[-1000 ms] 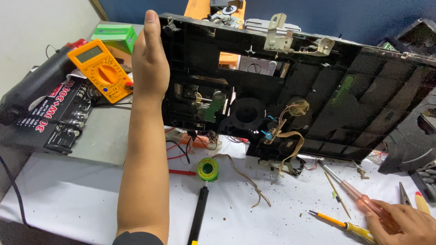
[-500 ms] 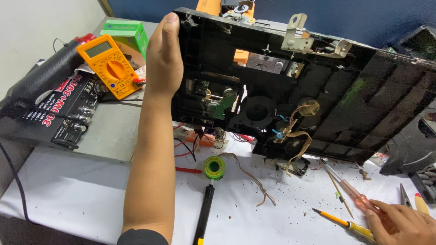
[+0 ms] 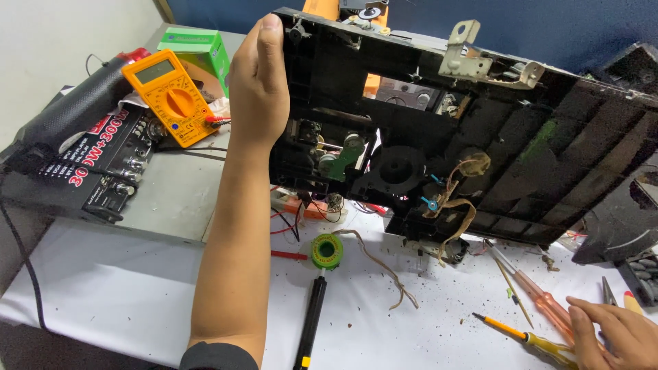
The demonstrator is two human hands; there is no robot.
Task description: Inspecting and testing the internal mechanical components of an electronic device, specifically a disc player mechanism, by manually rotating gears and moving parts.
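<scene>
**One hand is holding up a big black machine part, the other is down by the screwdrivers**

The left hand (image 3: 259, 85) is gripping the left edge of a big black plastic chassis (image 3: 480, 144). The fingers are wrapping around the edge and the thumb is lying along the top corner. The chassis is standing tilted up over the desk (image 3: 123, 294), with its inside facing the person. A round black part, a green lever and some brown ribbon cables (image 3: 458, 199) are showing inside it. A bent metal bracket (image 3: 473, 58) is sitting on its top edge.

The right hand (image 3: 617, 336) is resting low on the desk at the right. Its fingers are lying loosely curled, touching a red-handled screwdriver (image 3: 541, 301). A yellow-handled screwdriver (image 3: 528, 336) is lying just beside it. The hand is not closing around either one.

Under the chassis, a green roll of solder wire (image 3: 327, 251) is lying on the desk, with a black pen-shaped tool (image 3: 312, 318) just below it. To the left, an orange multimeter (image 3: 171, 96) is leaning by a green box (image 3: 195, 51), near a black amplifier (image 3: 75, 164).
</scene>
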